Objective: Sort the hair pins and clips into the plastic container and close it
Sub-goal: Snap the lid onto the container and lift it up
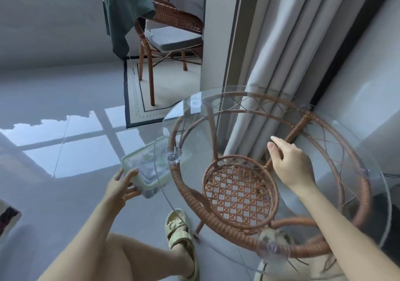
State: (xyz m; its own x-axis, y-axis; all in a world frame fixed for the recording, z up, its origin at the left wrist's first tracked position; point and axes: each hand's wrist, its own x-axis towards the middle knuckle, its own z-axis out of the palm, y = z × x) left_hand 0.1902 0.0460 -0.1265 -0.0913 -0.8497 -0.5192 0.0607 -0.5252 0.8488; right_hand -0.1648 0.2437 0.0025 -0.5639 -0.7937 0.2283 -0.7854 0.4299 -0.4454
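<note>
A clear plastic container (144,165) with a pale green rimmed lid sits in my left hand (122,187), which grips its near corner, left of the table's edge and partly under the glass. Small dark and green items show dimly through the lid; I cannot make out single pins or clips. The lid lies on the container. My right hand (290,163) hovers over the round glass table top (238,116), fingers loosely spread and holding nothing.
The glass top rests on a rattan frame (186,192) with a woven lower shelf (239,190). Grey curtains (279,68) hang behind it. A rattan chair (171,33) with a green garment stands on a rug beyond. My leg and sandal (179,233) are below.
</note>
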